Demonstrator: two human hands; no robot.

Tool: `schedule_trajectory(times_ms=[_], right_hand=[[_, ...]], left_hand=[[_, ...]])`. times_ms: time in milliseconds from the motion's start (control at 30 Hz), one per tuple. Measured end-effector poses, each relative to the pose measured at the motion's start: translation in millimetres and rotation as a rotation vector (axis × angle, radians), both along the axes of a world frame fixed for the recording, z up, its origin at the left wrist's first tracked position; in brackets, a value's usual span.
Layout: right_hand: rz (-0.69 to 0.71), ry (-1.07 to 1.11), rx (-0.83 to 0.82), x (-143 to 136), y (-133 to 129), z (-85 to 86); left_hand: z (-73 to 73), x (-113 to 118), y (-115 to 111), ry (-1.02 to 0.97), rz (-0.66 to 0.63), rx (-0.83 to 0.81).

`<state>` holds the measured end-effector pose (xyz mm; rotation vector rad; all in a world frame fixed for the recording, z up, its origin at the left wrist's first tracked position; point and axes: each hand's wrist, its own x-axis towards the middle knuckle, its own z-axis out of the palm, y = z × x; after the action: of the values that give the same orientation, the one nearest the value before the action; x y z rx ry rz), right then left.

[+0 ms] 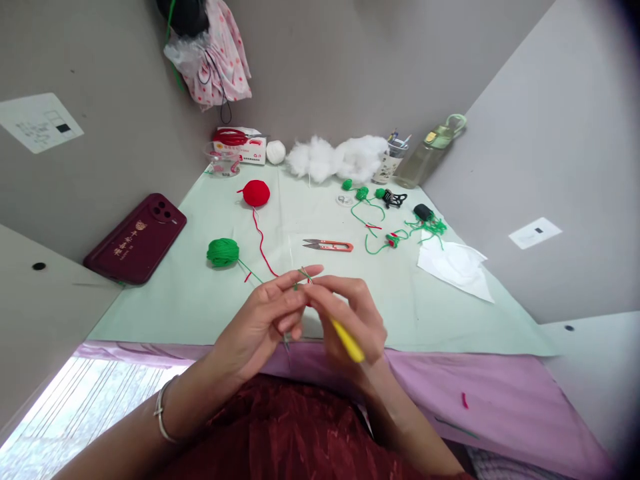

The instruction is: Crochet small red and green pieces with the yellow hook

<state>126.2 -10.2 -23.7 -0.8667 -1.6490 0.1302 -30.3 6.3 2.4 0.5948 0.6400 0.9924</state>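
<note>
My left hand [265, 313] is closed in a pinch on a small piece of crochet work, mostly hidden by the fingers, with green yarn running over the raised index finger. A bit of red shows under the fingertips. My right hand [355, 313] grips a crochet hook [350, 341] by its yellow handle, its tip at the left fingertips. A green yarn ball [223, 253] lies to the left, its strand leading to my left hand. Behind it is a red yarn ball [257, 193], its strand also running toward the hands. Orange-handled thread snips [340, 246] lie just beyond my fingers.
White stuffing [320, 160], a white yarn ball [275, 153], a pen cup [389, 163] and a bottle [425, 157] line the back. Green crocheted pieces [393, 240] and white paper [453, 263] lie right. A maroon phone [135, 238] leans at left.
</note>
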Motion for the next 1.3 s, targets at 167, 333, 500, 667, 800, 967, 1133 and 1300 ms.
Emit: schedule_trajectory(times_ms=[167,333,500,667,800,967,1133,1300], right_hand=[[0.202,0.416,-0.278,2,5,9.8],[0.274,0.397,-0.358,0,8,9.2],[0.322,0.429,-0.336,2,7,6.5],[0.344,0.452,-0.325,0,5,6.1],[0.381,0.507,-0.347,1,5,4.0],[0.408,0.713,-0.438,5,9,5.1],[0.478,0.803,-0.528,3,10,7.7],[0.368,0.564,-0.401,-1,6,3.1]], left_hand=[[1.1,-5,3,0.022,0.046,0.028],[2.3,-2,-4,0.133,0.106,0.138],[3.6,-2,-4,0.108,0.064,0.124],[4.6,0,-4,0.119,0.094,0.119],[5.4,-2,-4,0.082,0.049,0.093],[4.3,-8,0,-0.038,-0.075,0.021],[1.3,-6,1,-0.038,-0.069,0.07],[-1.9,-1,-4,0.17,0.051,0.186]])
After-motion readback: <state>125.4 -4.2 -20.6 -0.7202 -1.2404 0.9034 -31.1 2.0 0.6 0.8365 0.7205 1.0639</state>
